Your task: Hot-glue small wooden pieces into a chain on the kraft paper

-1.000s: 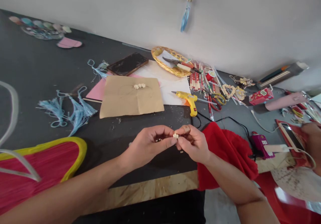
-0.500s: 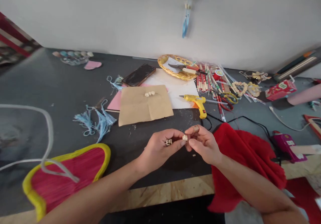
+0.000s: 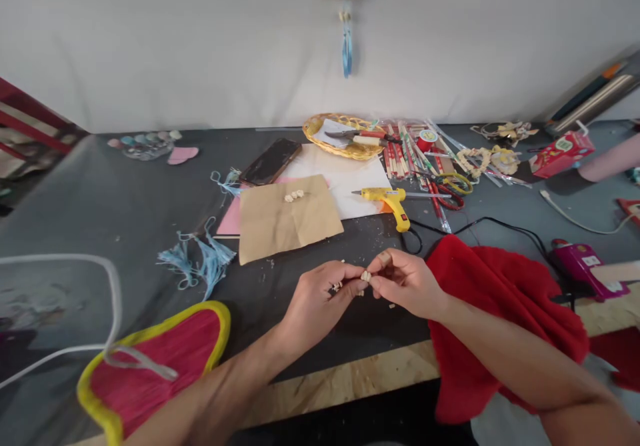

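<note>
My left hand (image 3: pixel 325 296) pinches a small cream-coloured cluster of tiny pieces (image 3: pixel 366 276) between thumb and forefinger. The fingertips of my right hand (image 3: pixel 407 283) close on the same cluster from the other side. Inside the curl of my left hand are several small cream pieces (image 3: pixel 337 287), partly hidden by the fingers. One more loose piece (image 3: pixel 391 306) lies on the dark table below my right hand. Beyond my hands, a brown paper sheet (image 3: pixel 290 226) carries a short row of similar cream clusters (image 3: pixel 294 196) on a thin thread or wire.
A yellow glue gun (image 3: pixel 385 199) lies behind my hands, its cord running right. Near my right forearm is a red cloth (image 3: pixel 465 286). Light-blue tassels (image 3: pixel 205 259) and a yellow-edged pink piece (image 3: pixel 165 359) are at left. A wicker basket (image 3: pixel 343 149) holding tools stands farther back.
The view has shifted, so the scene sits differently in the frame. Both hands keep their grip on the cluster. Small pieces now show above and below my left fingertips.
</note>
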The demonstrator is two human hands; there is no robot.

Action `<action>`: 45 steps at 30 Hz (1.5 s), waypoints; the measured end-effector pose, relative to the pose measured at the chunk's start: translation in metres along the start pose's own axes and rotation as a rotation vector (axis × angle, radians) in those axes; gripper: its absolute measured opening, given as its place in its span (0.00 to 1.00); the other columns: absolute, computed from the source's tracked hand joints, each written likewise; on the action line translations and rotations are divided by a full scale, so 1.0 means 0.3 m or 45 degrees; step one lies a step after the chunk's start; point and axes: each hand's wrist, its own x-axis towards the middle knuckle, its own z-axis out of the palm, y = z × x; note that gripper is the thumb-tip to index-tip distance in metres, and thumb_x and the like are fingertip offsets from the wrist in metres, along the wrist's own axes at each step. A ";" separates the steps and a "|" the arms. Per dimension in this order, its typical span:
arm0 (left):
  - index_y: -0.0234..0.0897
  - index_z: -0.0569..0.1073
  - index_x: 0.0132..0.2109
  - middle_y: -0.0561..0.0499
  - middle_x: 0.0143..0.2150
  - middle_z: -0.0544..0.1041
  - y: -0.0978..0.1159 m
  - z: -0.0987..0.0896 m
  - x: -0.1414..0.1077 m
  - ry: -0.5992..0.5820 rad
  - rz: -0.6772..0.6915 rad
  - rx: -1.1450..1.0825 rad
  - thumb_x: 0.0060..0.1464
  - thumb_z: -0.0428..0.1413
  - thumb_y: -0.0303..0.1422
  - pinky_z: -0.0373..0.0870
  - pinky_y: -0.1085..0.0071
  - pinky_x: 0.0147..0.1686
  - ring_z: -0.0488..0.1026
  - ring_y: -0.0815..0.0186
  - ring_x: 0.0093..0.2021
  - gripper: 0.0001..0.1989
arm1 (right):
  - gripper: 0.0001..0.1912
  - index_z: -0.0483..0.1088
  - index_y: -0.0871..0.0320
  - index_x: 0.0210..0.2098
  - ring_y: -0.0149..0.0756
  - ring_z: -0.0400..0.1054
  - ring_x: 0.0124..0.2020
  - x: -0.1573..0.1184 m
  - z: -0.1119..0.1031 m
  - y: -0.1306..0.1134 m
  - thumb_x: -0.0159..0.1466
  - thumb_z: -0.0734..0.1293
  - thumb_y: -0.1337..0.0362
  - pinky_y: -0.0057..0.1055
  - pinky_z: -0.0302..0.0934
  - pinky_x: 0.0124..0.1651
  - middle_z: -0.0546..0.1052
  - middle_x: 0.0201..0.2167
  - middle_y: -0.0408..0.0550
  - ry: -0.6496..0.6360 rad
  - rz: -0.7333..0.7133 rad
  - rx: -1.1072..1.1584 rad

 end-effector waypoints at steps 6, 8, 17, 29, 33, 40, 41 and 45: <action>0.38 0.78 0.36 0.54 0.28 0.78 0.005 0.003 -0.007 0.022 0.097 0.035 0.57 0.56 0.28 0.66 0.77 0.30 0.73 0.71 0.29 0.05 | 0.09 0.67 0.59 0.32 0.22 0.65 0.19 -0.001 0.007 -0.005 0.58 0.70 0.62 0.18 0.58 0.19 0.71 0.21 0.39 -0.012 0.045 0.059; 0.38 0.77 0.36 0.54 0.28 0.77 0.004 0.007 -0.009 0.049 0.119 0.018 0.57 0.57 0.27 0.66 0.78 0.30 0.73 0.71 0.28 0.05 | 0.09 0.66 0.59 0.32 0.22 0.65 0.19 -0.001 0.011 -0.003 0.57 0.71 0.62 0.18 0.58 0.19 0.71 0.21 0.39 -0.015 0.059 0.086; 0.39 0.78 0.34 0.54 0.28 0.78 0.012 0.003 0.005 0.017 -0.061 -0.104 0.56 0.57 0.29 0.67 0.77 0.31 0.73 0.70 0.28 0.05 | 0.09 0.66 0.59 0.34 0.23 0.66 0.21 0.002 0.006 0.014 0.61 0.69 0.61 0.20 0.61 0.22 0.72 0.23 0.40 -0.033 -0.017 0.093; 0.34 0.76 0.28 0.52 0.25 0.75 0.020 -0.013 0.018 -0.137 -0.456 -0.594 0.47 0.63 0.39 0.66 0.75 0.29 0.69 0.69 0.27 0.12 | 0.06 0.74 0.58 0.38 0.31 0.72 0.33 0.003 -0.024 0.012 0.61 0.70 0.64 0.26 0.67 0.33 0.76 0.33 0.47 -0.025 -0.442 -0.300; 0.34 0.79 0.34 0.52 0.28 0.76 0.009 -0.009 0.017 -0.181 -0.488 -0.788 0.49 0.62 0.39 0.67 0.75 0.31 0.70 0.70 0.29 0.11 | 0.07 0.73 0.58 0.35 0.30 0.71 0.31 -0.001 -0.024 0.010 0.60 0.72 0.62 0.26 0.68 0.33 0.75 0.32 0.46 0.003 -0.444 -0.290; 0.34 0.79 0.34 0.52 0.29 0.76 0.011 -0.008 0.016 -0.272 -0.554 -0.879 0.49 0.63 0.40 0.65 0.75 0.30 0.68 0.71 0.28 0.12 | 0.07 0.72 0.57 0.33 0.30 0.70 0.30 0.003 -0.026 0.008 0.59 0.72 0.62 0.26 0.67 0.33 0.75 0.30 0.46 0.047 -0.568 -0.488; 0.34 0.78 0.33 0.52 0.28 0.76 0.013 -0.010 0.016 -0.296 -0.555 -0.869 0.49 0.63 0.40 0.65 0.75 0.30 0.67 0.71 0.28 0.12 | 0.07 0.72 0.57 0.34 0.31 0.70 0.31 0.003 -0.028 0.007 0.59 0.72 0.62 0.27 0.68 0.34 0.75 0.30 0.46 0.042 -0.589 -0.511; 0.33 0.77 0.31 0.52 0.27 0.74 0.013 -0.012 0.017 -0.336 -0.537 -0.821 0.52 0.61 0.40 0.64 0.75 0.30 0.66 0.71 0.28 0.13 | 0.08 0.73 0.56 0.41 0.33 0.72 0.33 0.006 -0.035 0.003 0.62 0.70 0.63 0.29 0.70 0.37 0.77 0.33 0.49 -0.016 -0.704 -0.584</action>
